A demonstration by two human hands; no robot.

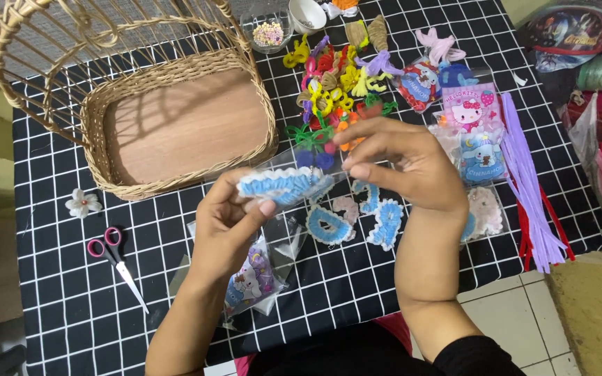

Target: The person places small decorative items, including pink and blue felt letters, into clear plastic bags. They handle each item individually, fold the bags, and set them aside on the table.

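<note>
I see a blue-and-white fuzzy ornament (278, 185) inside a clear plastic sleeve (294, 163), held up above the black grid tablecloth (57, 278), just in front of the wicker basket (182, 125), towards the person. My left hand (228, 223) pinches the ornament's near end, thumb pressed over its lower edge and the other fingers curled behind. My right hand (412, 163) pinches the sleeve's far edge between thumb and forefinger, the remaining fingers gently curved above.

To handle this well, I judge the left grip should stay on the fuzzy body, not the film alone, while the right hand keeps the sleeve's mouth taut, so the fluffy edge does not snag or bend.

Just below the ornament, in front of the basket and to its right, lie more blue and pink fuzzy pieces (357, 219) on the cloth. Right of the basket sits a pile of coloured pipe-cleaner shapes (332, 80), with sticker packets (475, 132) and purple pipe-cleaner stems (527, 188) beyond. Behind the basket's right corner stand a small bowl of beads (267, 33) and a white cup (306, 14). Left of the basket's front lie a white fabric flower (82, 203) and pink-handled scissors (115, 259). A cartoon packet (249, 282) lies under my left wrist.
</note>
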